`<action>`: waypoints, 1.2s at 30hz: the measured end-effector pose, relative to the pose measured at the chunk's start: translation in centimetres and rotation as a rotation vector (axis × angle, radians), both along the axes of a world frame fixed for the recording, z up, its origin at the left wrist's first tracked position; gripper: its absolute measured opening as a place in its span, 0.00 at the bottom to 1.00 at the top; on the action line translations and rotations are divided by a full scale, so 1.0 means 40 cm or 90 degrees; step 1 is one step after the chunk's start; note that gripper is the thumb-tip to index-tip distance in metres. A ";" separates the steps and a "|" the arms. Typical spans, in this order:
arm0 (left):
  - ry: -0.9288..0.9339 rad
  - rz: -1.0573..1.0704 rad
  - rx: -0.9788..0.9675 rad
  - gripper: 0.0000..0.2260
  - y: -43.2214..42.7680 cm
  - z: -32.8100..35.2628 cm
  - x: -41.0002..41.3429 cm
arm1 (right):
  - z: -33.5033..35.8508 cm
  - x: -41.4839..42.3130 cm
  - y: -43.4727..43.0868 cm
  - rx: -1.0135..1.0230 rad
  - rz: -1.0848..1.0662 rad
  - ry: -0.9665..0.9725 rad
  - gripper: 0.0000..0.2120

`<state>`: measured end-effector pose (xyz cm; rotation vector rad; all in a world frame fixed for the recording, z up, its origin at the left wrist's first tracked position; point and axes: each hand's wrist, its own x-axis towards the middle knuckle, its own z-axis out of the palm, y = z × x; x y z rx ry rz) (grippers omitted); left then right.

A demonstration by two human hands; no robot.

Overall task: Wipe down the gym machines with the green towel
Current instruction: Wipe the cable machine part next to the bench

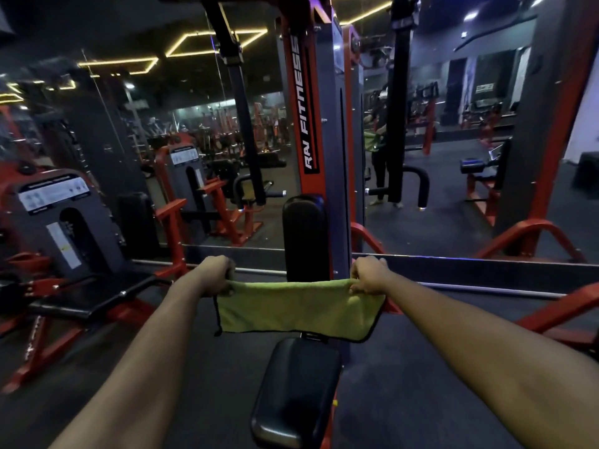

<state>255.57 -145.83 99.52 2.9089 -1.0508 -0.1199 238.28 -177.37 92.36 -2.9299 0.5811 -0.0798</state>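
Note:
The green towel hangs stretched between my two hands in front of me. My left hand grips its upper left corner and my right hand grips its upper right corner. Both arms reach straight forward. Behind the towel stands the machine's upright black back pad, fixed to a red and grey column marked with white lettering. The black seat pad lies below the towel, close to me. The towel's lower edge hangs just above the seat's far end.
A mirror wall runs behind the machine and reflects a person and more equipment. Another red and black machine stands at the left with a footplate. Red frame bars lie on the dark floor at the right.

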 end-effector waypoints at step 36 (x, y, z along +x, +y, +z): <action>-0.071 0.243 -0.684 0.05 0.130 -0.043 -0.030 | 0.005 -0.020 0.055 0.579 -0.286 -0.512 0.13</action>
